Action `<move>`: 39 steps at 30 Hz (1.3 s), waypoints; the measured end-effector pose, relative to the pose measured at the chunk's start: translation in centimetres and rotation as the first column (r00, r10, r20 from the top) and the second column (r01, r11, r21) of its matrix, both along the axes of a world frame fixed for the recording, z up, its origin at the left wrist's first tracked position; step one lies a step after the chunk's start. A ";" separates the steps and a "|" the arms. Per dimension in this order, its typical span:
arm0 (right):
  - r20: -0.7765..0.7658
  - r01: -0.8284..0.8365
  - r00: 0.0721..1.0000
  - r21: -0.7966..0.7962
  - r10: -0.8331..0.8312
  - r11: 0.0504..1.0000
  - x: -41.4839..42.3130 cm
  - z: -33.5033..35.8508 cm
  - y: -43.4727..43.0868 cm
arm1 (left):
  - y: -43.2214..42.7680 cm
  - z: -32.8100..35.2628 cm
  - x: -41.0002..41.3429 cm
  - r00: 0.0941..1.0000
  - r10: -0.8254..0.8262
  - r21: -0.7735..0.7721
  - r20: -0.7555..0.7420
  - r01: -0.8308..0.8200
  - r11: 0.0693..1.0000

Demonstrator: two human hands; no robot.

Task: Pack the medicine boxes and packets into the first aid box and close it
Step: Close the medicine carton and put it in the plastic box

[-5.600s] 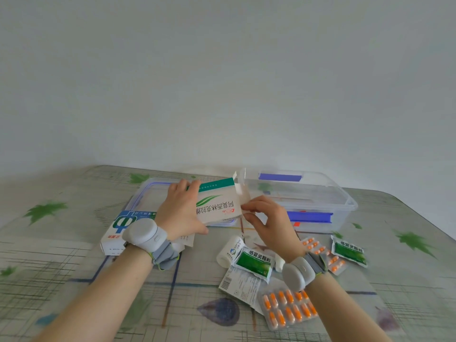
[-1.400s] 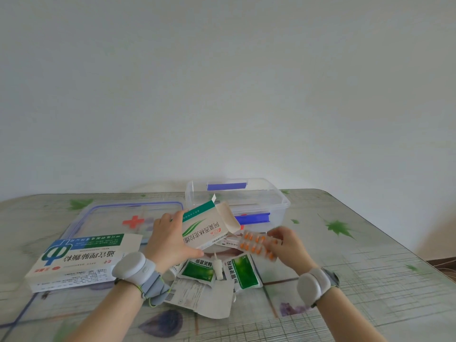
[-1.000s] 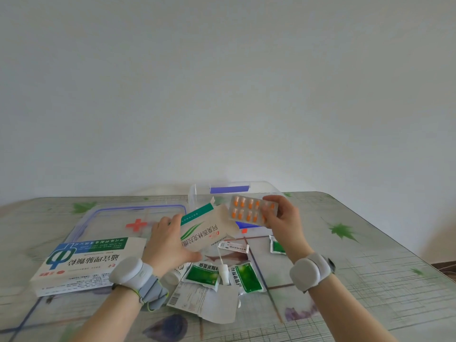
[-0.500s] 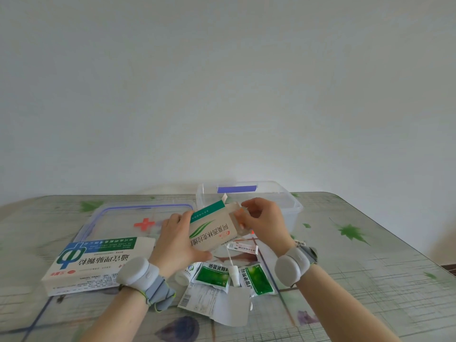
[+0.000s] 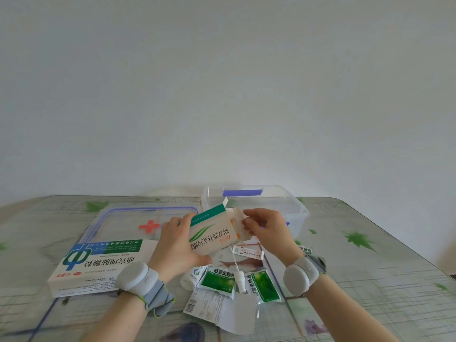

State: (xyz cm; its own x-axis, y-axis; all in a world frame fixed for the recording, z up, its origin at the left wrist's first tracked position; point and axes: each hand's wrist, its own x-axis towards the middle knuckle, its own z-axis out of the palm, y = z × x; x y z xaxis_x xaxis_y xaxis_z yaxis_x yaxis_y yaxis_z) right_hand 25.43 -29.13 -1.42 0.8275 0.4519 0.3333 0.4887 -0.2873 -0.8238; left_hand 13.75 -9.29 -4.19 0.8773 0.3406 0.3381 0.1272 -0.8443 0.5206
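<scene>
the small medicine carton (image 5: 212,233) sits mid-frame, lifted off the counter (image 5: 370,280) and tilted so its open end flap (image 5: 238,224) faces right. the left hand (image 5: 179,245) is clamped around its body from behind and below, probably to keep the mouth steady. the right hand (image 5: 265,228) has its fingertips pinched together at that flap, where an orange blister strip (image 5: 234,228) shows just inside; it looks like the strip is being fed in or the flap tucked, though which one cannot be told.

behind the hands, upper right of centre, the clear first aid box (image 5: 256,206) stands open, within easy reach for the carton. its lid (image 5: 138,223), marked with a red cross, lies flat to the left. a large blue-and-green medicine box (image 5: 98,265) rests at lower left. below the hands, green granule packets (image 5: 218,280), a folded leaflet (image 5: 222,309) and a small white tube (image 5: 240,282) lie loose, not yet packed.
</scene>
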 end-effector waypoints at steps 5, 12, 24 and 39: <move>0.059 -0.151 0.985 -0.171 0.163 0.974 -0.2 0.3 -1.3 | 0.5 0.1 -0.3 1.000 0.017 -0.021 0.011 -0.016 1.000; 0.104 -0.255 0.945 -0.358 0.310 0.898 -1.2 0.3 -2.0 | 0.6 0.2 -0.5 0.998 0.042 -0.031 0.045 -0.041 0.999; 0.149 -0.213 0.959 -0.176 0.240 0.961 -1.9 1.6 -1.6 | 0.0 0.8 -0.8 0.998 0.021 -0.049 0.064 -0.018 0.999; 0.063 -0.180 0.980 -0.109 0.187 0.978 -1.7 0.9 0.0 | 0.1 1.2 -1.6 0.998 -0.004 -0.031 0.069 0.006 0.999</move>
State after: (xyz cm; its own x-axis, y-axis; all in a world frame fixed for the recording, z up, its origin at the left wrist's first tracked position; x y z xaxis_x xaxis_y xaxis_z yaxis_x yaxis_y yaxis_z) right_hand 23.69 -29.13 -0.51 0.7026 0.6285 0.3335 0.5981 -0.2679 -0.7553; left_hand 12.17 -9.15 -2.98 0.8540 0.3481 0.3868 0.0863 -0.8278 0.5544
